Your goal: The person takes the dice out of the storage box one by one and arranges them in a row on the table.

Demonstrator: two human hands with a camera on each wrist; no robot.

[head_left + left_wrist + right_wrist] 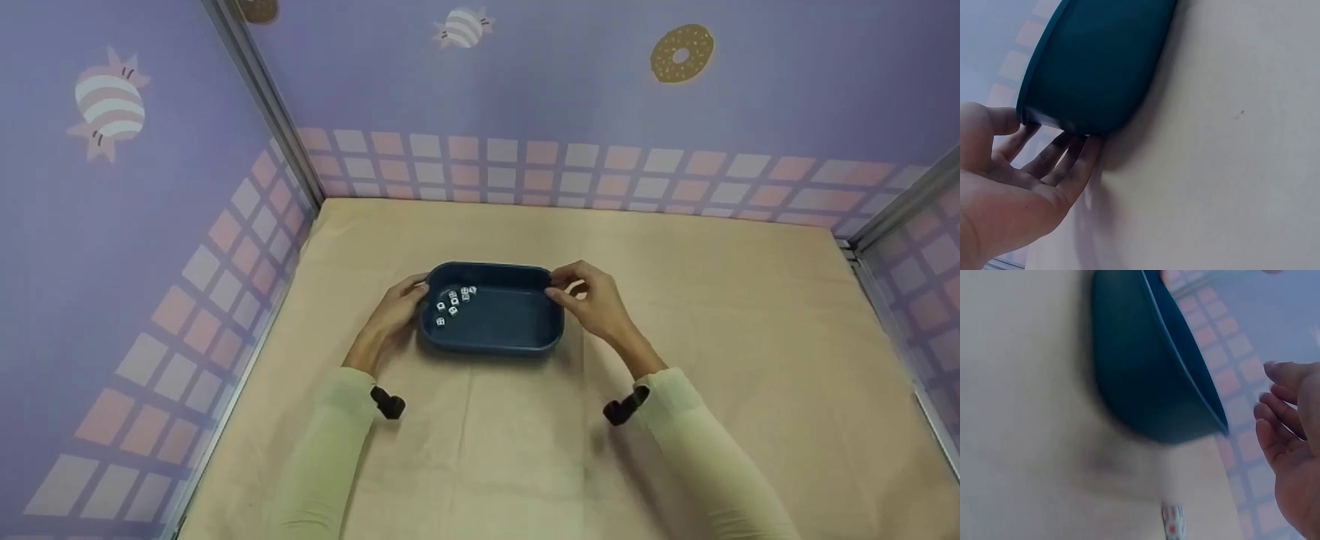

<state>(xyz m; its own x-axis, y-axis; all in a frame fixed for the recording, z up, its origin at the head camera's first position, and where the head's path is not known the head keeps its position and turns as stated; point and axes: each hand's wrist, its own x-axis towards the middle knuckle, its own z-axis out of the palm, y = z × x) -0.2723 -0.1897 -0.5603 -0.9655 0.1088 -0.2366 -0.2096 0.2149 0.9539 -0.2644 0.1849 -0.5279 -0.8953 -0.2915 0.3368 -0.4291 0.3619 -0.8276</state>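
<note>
A dark blue rectangular tray with rounded corners is in the middle of the head view. Several small white dice are scattered at its left end. At that end my left hand grips the tray, thumb at the rim and fingers against the outer wall, as the left wrist view shows. My right hand is at the far right corner, thumb and fingers close to the rim in the head view. In the right wrist view, a gap separates the loosely bent fingers from the tray.
A pale cloth covers the table, bordered by purple panels with checkered bands. Metal posts stand at the corners. A small whitish patterned object shows low in the right wrist view; its kind is unclear.
</note>
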